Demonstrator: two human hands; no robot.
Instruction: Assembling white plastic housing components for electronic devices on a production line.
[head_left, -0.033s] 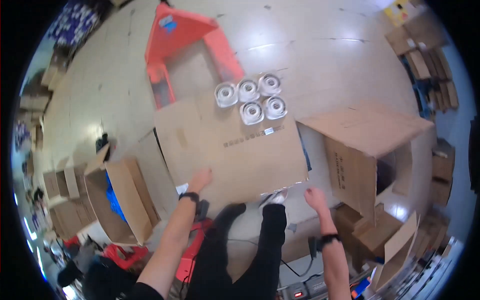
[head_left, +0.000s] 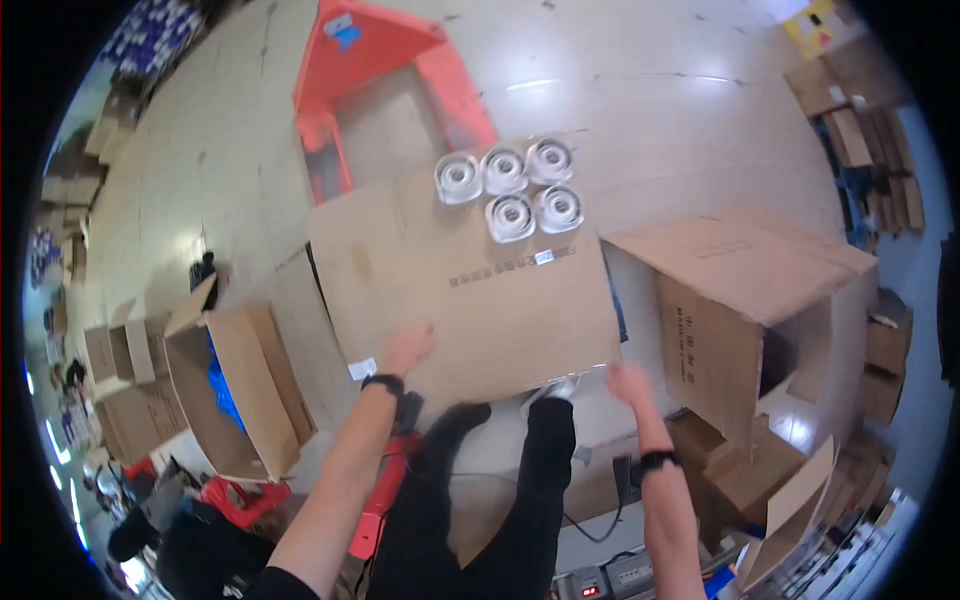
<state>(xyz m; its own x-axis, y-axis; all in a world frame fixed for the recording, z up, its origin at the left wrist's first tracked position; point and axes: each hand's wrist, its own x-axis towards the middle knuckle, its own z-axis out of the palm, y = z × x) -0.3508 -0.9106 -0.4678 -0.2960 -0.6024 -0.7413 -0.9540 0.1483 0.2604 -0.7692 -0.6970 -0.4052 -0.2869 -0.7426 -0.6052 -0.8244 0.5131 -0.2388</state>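
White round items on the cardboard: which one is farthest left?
The item at the left end of the far row; unlike its row-mates, it has none in front.

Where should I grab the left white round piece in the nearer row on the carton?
Probably by its outer side wall, coming from above and the near left. The piece sits round face up on the carton; its left and near sides are open, while a second piece crowds its right and the farther row its back.
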